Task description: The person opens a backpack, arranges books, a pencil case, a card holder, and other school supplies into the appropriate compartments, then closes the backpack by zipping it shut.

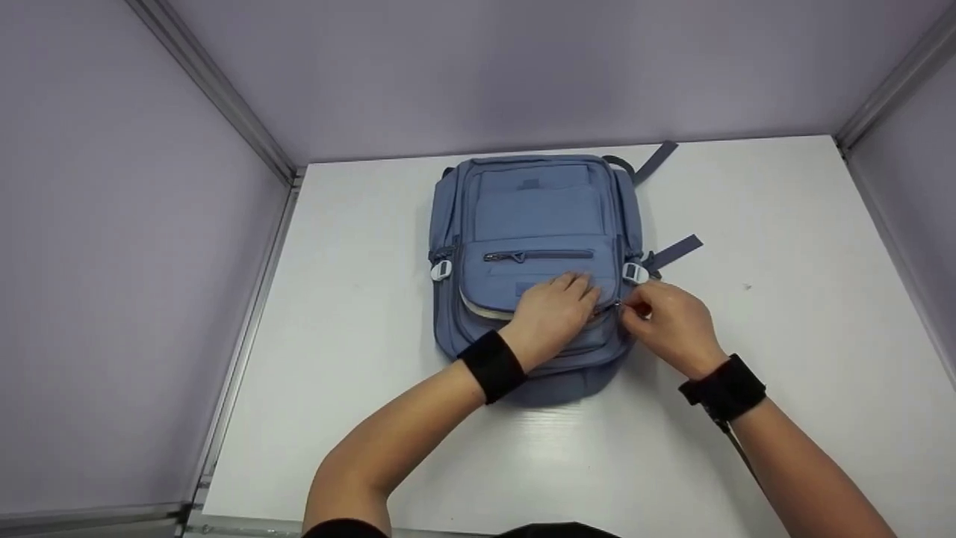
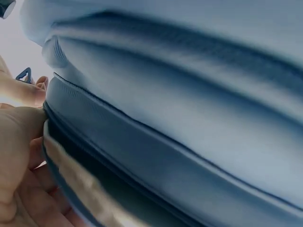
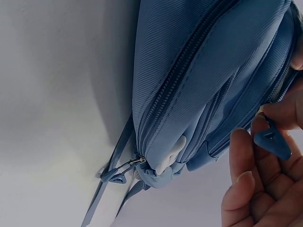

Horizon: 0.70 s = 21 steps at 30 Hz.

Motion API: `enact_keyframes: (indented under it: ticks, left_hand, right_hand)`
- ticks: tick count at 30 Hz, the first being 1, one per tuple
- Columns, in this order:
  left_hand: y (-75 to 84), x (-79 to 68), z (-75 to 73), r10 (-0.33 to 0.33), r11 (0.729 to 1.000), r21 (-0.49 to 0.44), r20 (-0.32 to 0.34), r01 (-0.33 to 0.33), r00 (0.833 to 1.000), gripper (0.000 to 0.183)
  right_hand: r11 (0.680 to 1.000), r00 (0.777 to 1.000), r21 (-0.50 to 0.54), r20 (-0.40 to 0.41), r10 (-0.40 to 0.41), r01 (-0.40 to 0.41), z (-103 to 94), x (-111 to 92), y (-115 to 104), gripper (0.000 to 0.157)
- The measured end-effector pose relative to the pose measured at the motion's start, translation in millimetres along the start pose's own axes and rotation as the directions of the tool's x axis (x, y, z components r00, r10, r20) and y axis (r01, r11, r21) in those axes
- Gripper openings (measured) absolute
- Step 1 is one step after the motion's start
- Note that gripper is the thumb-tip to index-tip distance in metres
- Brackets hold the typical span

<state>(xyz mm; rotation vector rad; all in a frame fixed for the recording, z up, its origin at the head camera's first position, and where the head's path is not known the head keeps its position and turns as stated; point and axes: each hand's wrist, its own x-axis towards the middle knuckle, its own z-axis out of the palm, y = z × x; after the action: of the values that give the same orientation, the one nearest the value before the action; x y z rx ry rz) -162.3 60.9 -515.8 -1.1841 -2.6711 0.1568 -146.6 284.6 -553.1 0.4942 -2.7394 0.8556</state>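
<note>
A blue backpack [image 1: 538,213] lies front side up. Its front pocket [image 1: 549,273] gapes along the lower edge, where a cream lining [image 2: 85,179] shows. My left hand [image 1: 553,314] rests on this pocket, fingers spread over the front panel and thumb by the end of the opening. At the pocket's right corner, my right hand [image 1: 668,321] pinches the zipper by its slider, with the blue triangular zipper pull [image 3: 273,142] hanging past the fingers. Another pull [image 3: 116,176] hangs at the main compartment's zipper.
White side buckles [image 1: 441,270] sit on both flanks of the backpack. Two loose straps [image 1: 676,252] stick out to its right on the white table [image 1: 358,314]. Grey panels [image 1: 523,75] wall in the back and sides.
</note>
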Motion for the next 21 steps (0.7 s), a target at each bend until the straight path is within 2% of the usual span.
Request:
enact_keyframes:
  ticks: [4,6,9,14,21]
  left_hand:
    - [-7.9,-17.4,1.1,-0.006,1.000,-0.010,-0.090,0.006,0.996,0.034]
    - [-11.9,-25.0,1.5,-0.009,1.000,-0.022,-0.106,0.007,0.994,0.033]
    - [-17.0,-32.7,2.3,-0.006,1.000,-0.031,-0.089,0.003,0.996,0.034]
    - [-21.0,-36.8,7.4,0.004,1.000,-0.028,-0.053,-0.006,0.999,0.038]
    - [-20.7,-38.6,12.1,0.005,1.000,-0.006,-0.091,-0.005,0.996,0.035]
  right_hand:
    - [1.000,1.000,0.003,-0.005,0.008,-0.008,-1.2,-1,0,0.006]
    - [1.000,1.000,0.003,-0.005,0.018,-0.018,-2.2,-2,0,0.006]
    - [1.000,1.000,0.000,-0.005,0.030,-0.030,-3.6,-3,0,0.006]
    - [0.999,1.000,-0.015,0.007,0.028,-0.028,-3.5,-4,-3,0.005]
    - [0.999,1.000,-0.040,0.006,0.015,-0.015,-3.1,-5,-14,0.006]
